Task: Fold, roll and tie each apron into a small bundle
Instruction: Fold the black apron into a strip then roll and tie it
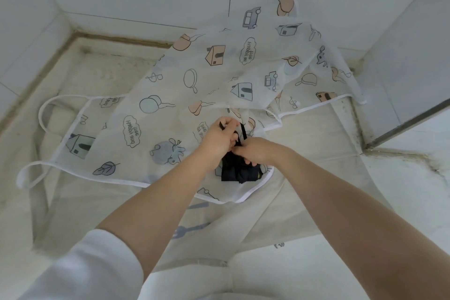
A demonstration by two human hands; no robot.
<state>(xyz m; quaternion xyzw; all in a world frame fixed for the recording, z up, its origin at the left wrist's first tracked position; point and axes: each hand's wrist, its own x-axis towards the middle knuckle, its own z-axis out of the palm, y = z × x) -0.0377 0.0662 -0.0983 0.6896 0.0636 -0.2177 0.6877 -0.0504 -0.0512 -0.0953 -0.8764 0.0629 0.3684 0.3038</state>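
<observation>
- Head view, leftmost: white printed apron (136,114) spread flat on pale surface (316,202); cloud motifs read "Happy and free".
- Left hand (219,140): fingers curled, pinching black tie strap (243,133) and holding it raised.
- Dark apron bundle (239,170) sits on printed apron, directly under both hands, touching right fingertips.
- Right hand (255,150): fingers clenched on the bundle's top, at the strap's base.

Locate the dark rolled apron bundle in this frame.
In the head view, the dark bundle sits right of centre on the spread printed apron, under the right hand and beside the left hand.
</observation>
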